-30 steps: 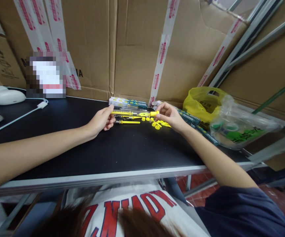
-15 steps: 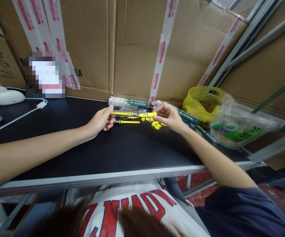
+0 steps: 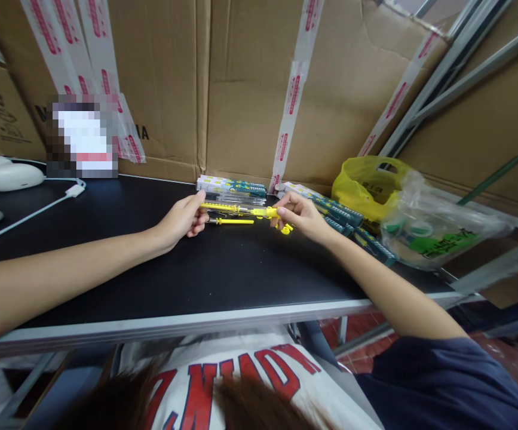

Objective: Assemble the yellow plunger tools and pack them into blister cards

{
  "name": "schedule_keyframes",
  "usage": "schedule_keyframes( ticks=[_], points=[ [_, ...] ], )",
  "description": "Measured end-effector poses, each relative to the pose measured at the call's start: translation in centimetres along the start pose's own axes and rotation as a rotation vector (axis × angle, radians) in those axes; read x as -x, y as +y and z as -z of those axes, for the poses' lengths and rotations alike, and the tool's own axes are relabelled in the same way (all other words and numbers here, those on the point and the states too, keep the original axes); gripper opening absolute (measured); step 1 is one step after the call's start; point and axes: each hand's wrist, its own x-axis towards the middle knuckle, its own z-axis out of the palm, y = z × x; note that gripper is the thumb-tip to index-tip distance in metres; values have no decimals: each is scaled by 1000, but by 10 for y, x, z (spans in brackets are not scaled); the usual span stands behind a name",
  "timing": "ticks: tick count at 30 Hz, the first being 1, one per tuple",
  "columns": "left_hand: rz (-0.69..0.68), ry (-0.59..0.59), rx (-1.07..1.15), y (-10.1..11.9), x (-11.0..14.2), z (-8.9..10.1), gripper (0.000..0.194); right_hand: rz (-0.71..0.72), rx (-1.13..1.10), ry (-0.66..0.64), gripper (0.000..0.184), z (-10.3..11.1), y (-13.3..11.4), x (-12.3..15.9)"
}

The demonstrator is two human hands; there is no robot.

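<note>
A slim yellow voltage tester screwdriver [image 3: 229,208] with a clear section is held level above the black table, spanning between my hands. My left hand [image 3: 186,218] is closed round its left end. At the other end, my right hand [image 3: 301,216] pinches the yellow cap end [image 3: 270,212] between thumb and fingers. Another yellow screwdriver piece [image 3: 236,221] lies on the table just below. Small yellow caps [image 3: 286,229] show under my right hand, which covers part of their pile. Behind them lie clear tubes [image 3: 241,199], partly hidden.
Printed slim boxes [image 3: 232,186] lie against the cardboard wall, with more green boxes [image 3: 343,212] on the right. A yellow plastic bag [image 3: 366,185] and a clear bag [image 3: 442,230] stand beyond. At the left are a white rounded device [image 3: 12,177] and a cable [image 3: 30,212].
My right hand has shifted slightly left and its fingers have curled further round the cap end, covering more of the loose caps. The left hand stays in place.
</note>
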Motion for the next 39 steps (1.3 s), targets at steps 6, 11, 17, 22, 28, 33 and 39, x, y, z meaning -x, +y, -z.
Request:
schedule_keyframes(
  ticks=[6,11,17,22,28,33,39],
  points=[
    [-47,-16,-43,-3,-1,0,39,-93,-75,-74,37,-9,4,1],
    [-32,-20,-75,-2,0,0,37,-129,-100,-61,37,-12,1,2],
    [-6,-30,-110,0,1,0,37,-140,-101,-56,36,-12,-1,2],
    [19,-50,-122,1,1,1,38,-145,-93,-32,35,-12,-1,2],
    [58,-5,-43,3,0,0,36,-140,-81,-56,38,-12,0,1],
    [82,15,25,7,1,-1,37,-116,-28,-38,45,3,-1,-1],
    [82,37,65,7,1,-1,39,63,686,139,25,30,1,1]
  ],
)
